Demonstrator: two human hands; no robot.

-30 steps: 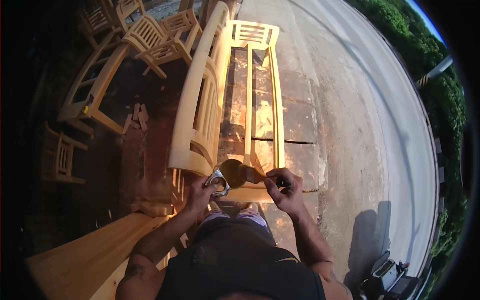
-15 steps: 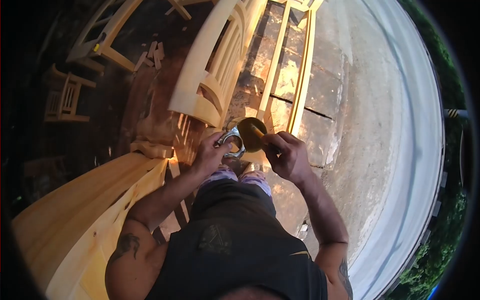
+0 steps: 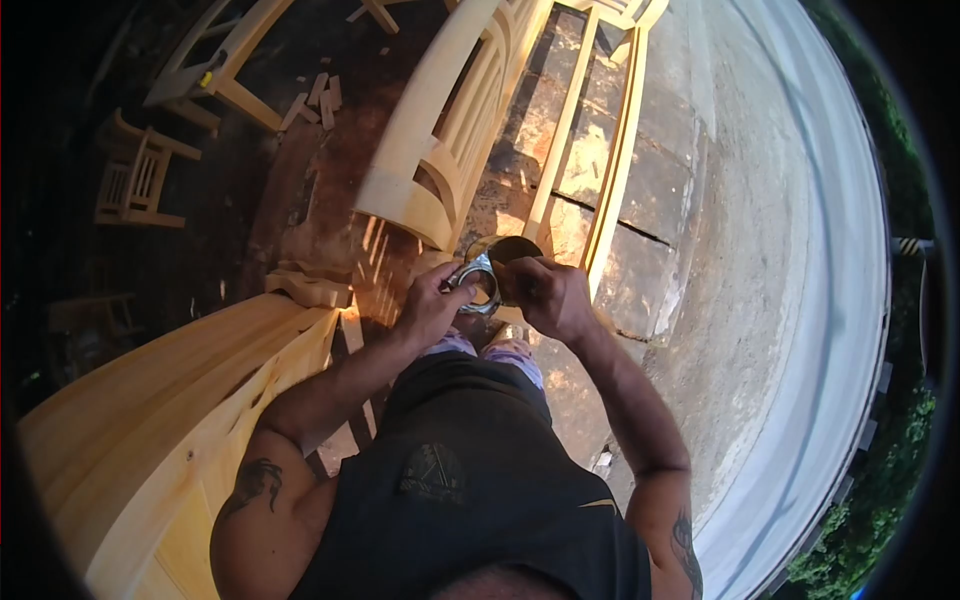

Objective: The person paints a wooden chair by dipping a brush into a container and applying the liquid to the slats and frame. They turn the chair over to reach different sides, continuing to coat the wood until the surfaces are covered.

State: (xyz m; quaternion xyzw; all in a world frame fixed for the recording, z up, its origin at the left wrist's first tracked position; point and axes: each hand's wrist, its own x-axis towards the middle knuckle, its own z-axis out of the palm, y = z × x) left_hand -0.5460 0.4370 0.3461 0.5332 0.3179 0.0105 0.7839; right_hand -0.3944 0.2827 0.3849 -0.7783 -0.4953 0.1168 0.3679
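Observation:
My left hand (image 3: 432, 305) is closed round a shiny silvery ring-shaped piece (image 3: 483, 285), its thumb across the opening. Right against the ring is a round brownish tin-like container (image 3: 485, 246), with its dark round face partly covered by my right hand. My right hand (image 3: 552, 295) is closed, knuckles up, in front of that round face. The thin orange-brown stick it grips is now hidden behind the fingers. Both hands meet before my waist, above my knees.
A slatted wooden bench back (image 3: 400, 180) and long rails (image 3: 565, 130) stand ahead. Large pale boards (image 3: 190, 380) lie at my left. Further left are a small wooden chair (image 3: 145, 180) and scattered offcuts (image 3: 320, 100). Concrete pavement (image 3: 740, 240) runs along the right.
My right hand has moved slightly left and closer to the ring, covering the stick and much of the round face. The left hand keeps its hold. The view has shifted slightly.

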